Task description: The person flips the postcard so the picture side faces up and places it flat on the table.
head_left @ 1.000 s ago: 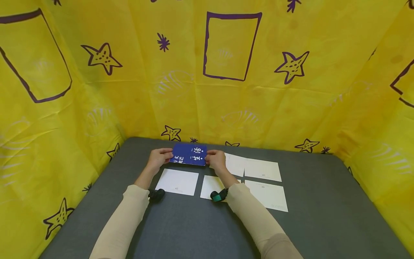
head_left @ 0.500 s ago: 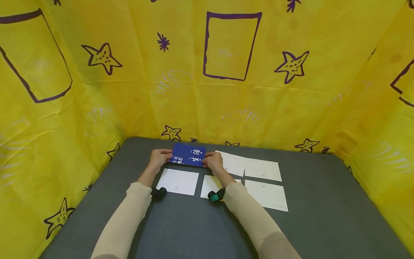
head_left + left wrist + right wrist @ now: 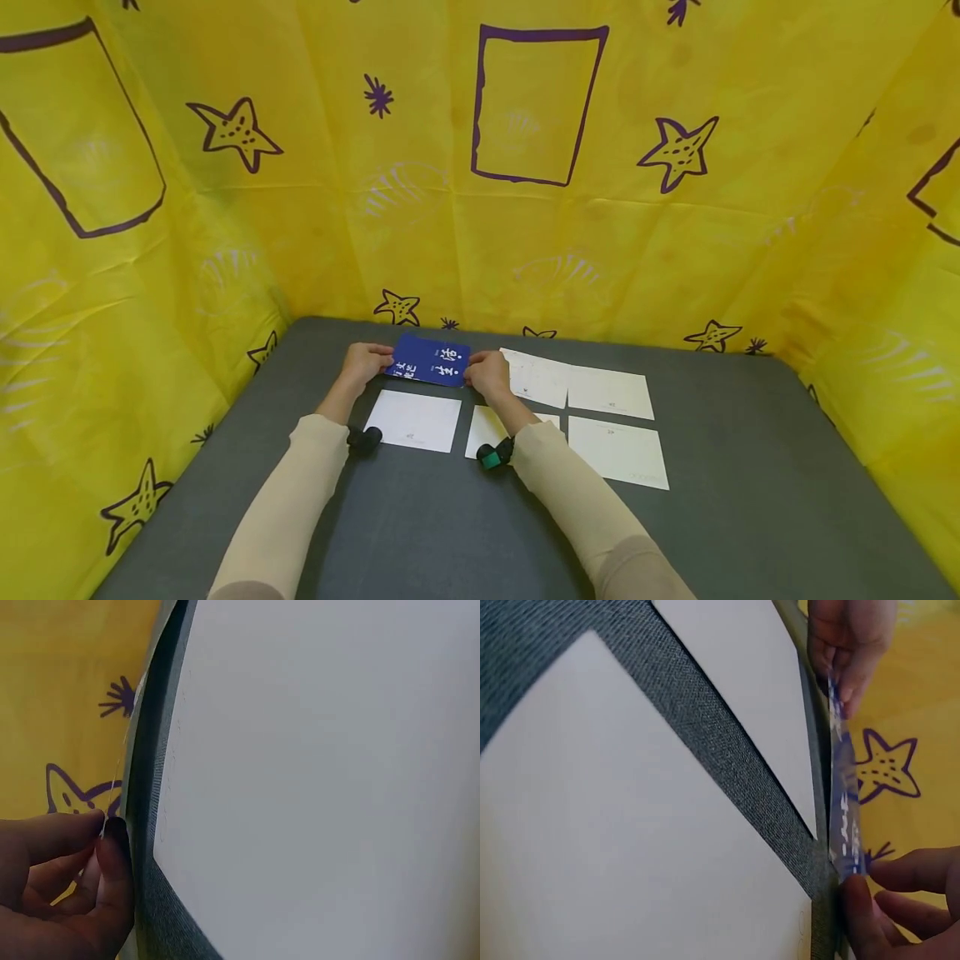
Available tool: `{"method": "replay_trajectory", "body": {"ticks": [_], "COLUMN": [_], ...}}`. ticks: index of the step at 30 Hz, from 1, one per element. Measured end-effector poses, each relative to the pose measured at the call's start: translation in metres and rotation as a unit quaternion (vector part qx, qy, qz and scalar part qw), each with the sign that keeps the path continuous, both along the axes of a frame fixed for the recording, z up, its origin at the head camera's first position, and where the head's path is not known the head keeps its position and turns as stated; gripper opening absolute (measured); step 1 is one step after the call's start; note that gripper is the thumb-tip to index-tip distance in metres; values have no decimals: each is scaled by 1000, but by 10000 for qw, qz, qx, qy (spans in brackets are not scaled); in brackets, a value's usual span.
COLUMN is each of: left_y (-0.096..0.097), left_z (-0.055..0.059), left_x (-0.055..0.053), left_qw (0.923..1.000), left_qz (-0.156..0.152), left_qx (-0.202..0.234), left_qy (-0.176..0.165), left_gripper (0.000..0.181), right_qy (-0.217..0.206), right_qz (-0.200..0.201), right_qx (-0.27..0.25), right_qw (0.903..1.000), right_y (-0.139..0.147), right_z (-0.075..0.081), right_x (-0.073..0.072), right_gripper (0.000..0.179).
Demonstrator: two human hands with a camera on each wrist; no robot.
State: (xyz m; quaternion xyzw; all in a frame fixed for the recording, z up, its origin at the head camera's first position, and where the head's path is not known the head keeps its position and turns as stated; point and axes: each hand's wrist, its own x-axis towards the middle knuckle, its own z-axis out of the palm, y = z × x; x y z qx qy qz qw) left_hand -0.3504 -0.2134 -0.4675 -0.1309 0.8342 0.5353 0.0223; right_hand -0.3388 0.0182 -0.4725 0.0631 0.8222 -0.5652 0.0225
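Observation:
A dark blue card [image 3: 427,360] with white characters printed on it is held near the back left of the table. My left hand [image 3: 365,367] pinches its left edge between thumb and fingers. At the opposite edge, my right hand [image 3: 489,375] grips the card in the same way. The right wrist view shows the blue card [image 3: 845,802] nearly edge-on, with a hand at each end. Just in front of it on the table lies a white card [image 3: 414,421] with a small mark near its lower edge.
Several more white cards lie to the right: one [image 3: 536,379] beside my right hand, one [image 3: 611,392] adjoining it, one [image 3: 618,450] in front, and one [image 3: 483,427] partly under my right wrist. A yellow patterned cloth [image 3: 525,242] rises behind the grey table [image 3: 450,533].
The blue card has shifted slightly to the left. My right hand has moved left with it, uncovering more of the back white card; my left hand has moved only a little.

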Motion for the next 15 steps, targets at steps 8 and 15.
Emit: {"method": "replay_trajectory", "body": {"ticks": [8,15], "left_y": [-7,-1], "left_z": [0,5], "left_x": [3,11], "left_qw": [9993,9972], "left_qz": [-116,-145], "left_qx": [-298,-605], "left_qy": [167,420], "left_gripper": [28,28], "right_qy": [176,233], "right_qz": [504,909], "right_qx": [560,798], "right_qw": [9970,9924], "right_y": [18,47], "right_z": [8,21], "right_x": [2,9], "right_gripper": [27,27]}}
